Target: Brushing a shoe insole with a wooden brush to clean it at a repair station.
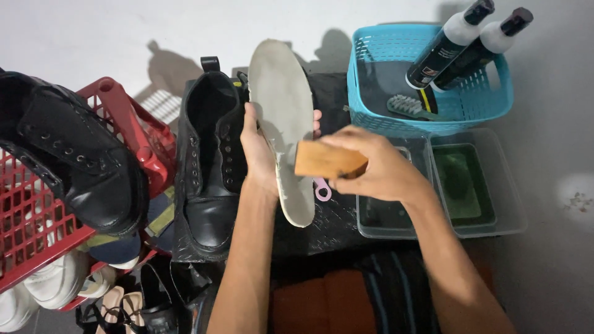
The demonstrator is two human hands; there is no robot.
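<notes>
Fingers of left hand [260,148] clasp grey insole [281,105]; right hand [371,167] grips wooden brush [328,162] against it.

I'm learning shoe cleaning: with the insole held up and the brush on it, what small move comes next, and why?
Probably draw the wooden brush in the right hand down along the grey insole; the left hand steadies it mid-length, and the brush sits against its lower half.

Matt grey insole [283,117], wooden brush [328,162], glossy leather boot [210,167].
</notes>
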